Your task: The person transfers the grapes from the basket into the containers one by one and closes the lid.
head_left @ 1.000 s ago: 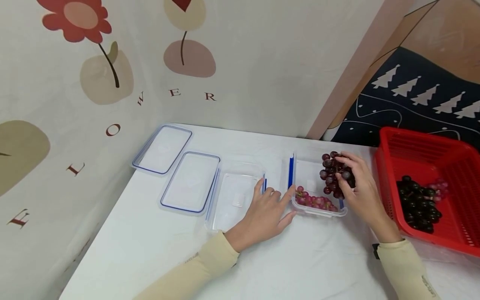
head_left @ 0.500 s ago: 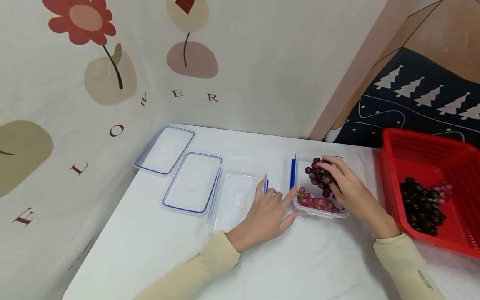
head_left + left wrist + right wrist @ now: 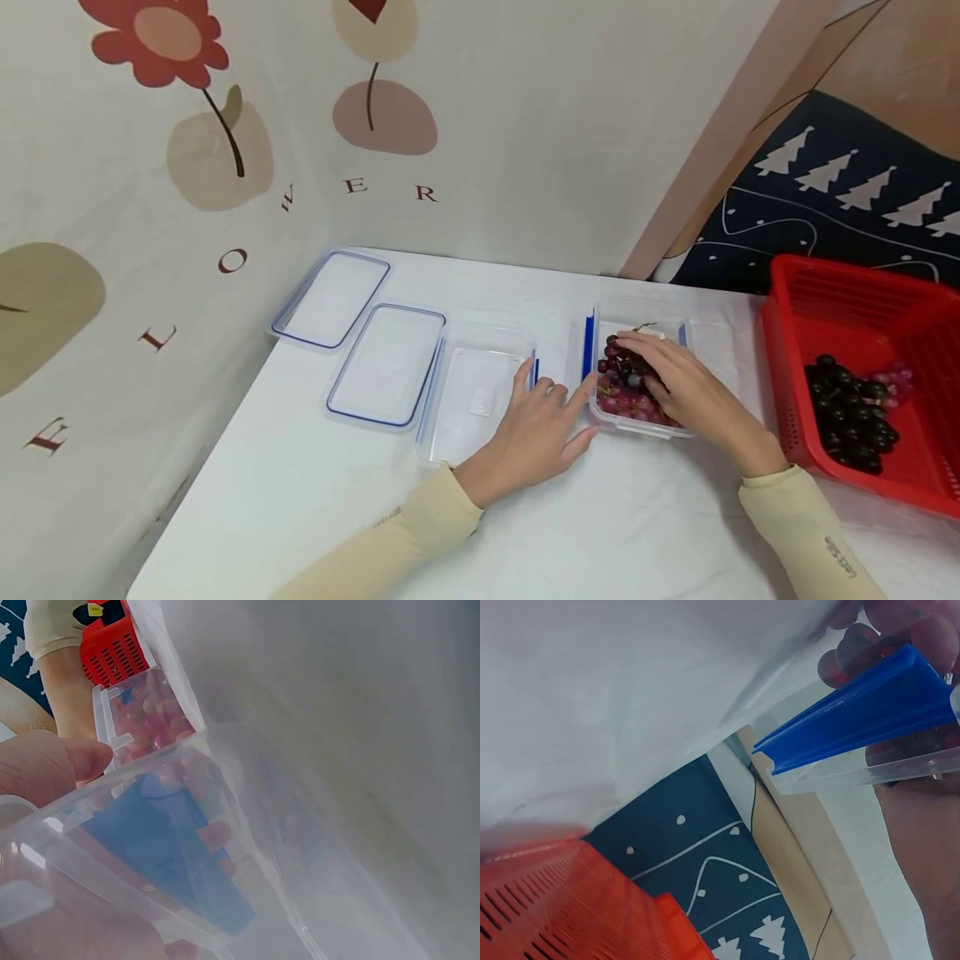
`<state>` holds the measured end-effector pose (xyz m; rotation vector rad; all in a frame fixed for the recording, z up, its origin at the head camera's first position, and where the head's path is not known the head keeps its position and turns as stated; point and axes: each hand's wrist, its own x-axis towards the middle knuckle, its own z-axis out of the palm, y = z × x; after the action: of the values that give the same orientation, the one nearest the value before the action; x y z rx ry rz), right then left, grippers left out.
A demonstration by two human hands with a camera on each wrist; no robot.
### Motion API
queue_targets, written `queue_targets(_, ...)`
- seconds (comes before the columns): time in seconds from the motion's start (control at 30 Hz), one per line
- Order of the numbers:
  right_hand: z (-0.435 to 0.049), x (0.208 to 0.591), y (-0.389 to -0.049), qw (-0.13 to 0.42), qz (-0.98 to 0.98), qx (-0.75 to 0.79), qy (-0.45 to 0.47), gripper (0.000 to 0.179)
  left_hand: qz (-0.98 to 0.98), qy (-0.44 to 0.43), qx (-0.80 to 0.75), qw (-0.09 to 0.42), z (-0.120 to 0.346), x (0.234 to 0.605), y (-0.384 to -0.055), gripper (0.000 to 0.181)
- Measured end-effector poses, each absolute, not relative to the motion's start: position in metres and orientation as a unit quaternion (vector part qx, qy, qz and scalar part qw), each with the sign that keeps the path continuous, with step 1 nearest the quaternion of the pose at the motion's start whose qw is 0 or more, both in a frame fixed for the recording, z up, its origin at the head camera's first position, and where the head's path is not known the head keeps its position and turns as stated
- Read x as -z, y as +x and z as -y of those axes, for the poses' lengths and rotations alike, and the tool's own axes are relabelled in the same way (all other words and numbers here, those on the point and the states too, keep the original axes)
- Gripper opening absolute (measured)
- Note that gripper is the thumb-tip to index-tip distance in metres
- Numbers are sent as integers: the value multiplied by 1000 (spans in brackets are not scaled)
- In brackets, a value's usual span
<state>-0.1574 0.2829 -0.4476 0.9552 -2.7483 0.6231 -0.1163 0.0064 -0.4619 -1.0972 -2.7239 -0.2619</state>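
A clear plastic container (image 3: 637, 428) holds pink grapes (image 3: 626, 404) at its near end. Over them, inside the container, my right hand (image 3: 693, 390) holds a bunch of dark red grapes (image 3: 610, 360) with curled fingers; its palm hides part of the bunch. A thin stem pokes up behind the fingers. My left hand (image 3: 528, 433) lies palm down, fingers spread, its index finger and thumb at the container's left side. It reaches across the right edge of a second clear container (image 3: 453, 429). The right wrist view shows dark grapes (image 3: 855, 649) behind a blue clip (image 3: 855, 712).
Two clear lids with blue seals, one nearer (image 3: 386, 367) and one farther (image 3: 330, 296), lie at the left of the white table (image 3: 525, 542). At the right stands a red basket (image 3: 783, 358) with black grapes (image 3: 851, 417) and a few pink grapes (image 3: 896, 379).
My right hand has moved left and down with the dark red grapes, bringing them into the container onto the pink ones. My left hand has stayed in place.
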Motion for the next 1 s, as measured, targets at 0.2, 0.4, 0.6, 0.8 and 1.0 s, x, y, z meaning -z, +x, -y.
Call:
queue_targets(0.2,-283,450,-157,57,917,-251,305,72,921,-368,83,103,-6,462,-116,69)
queue_targets(0.4,-283,451,-151,43,920,-285,264,67,921,-368,87,95,-7,462,-116,69)
queue_targets(0.6,-280,451,-152,49,923,-311,224,50,922,-366,84,92,-6,462,-116,70)
queue_targets(0.8,-276,456,-156,100,937,-283,182,53,922,-367,85,92,-7,463,-117,69)
queue_targets(1.0,-271,456,-155,97,962,-195,165,41,922,-367,84,95,-7,463,-116,69)
